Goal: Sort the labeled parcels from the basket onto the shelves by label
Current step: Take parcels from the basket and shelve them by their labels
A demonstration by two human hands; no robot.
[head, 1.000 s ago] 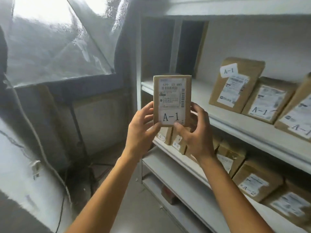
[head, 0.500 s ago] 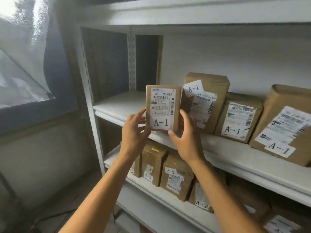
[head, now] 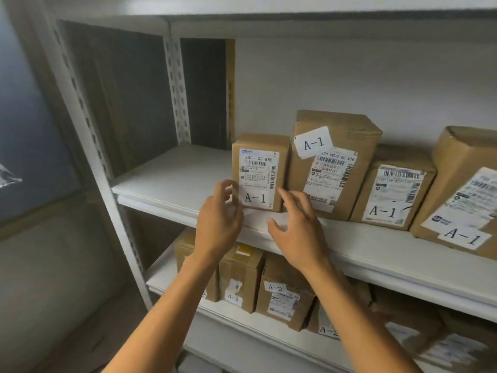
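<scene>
Fingers: mine are spread and loose on both hands, gripping nothing; left hand (head: 219,220) has its fingertips at the lower left edge of the small parcel, right hand (head: 297,232) hovers just off its lower right corner, whether touching I cannot tell.
Shelving unit (head: 88,125): white metal, filling the centre and right of the frame.
Upper shelf (head: 172,181): bare at its left, brown boxes in a row toward the right.
A-1 row: tall box (head: 336,162), mid box (head: 391,195), large box (head: 465,195) at right edge.
Small parcel (head: 259,172): upright at centre frame, A-1 label facing me, beside the tall box.
Lower shelf: A-2 boxes (head: 285,294) in lower centre.
</scene>
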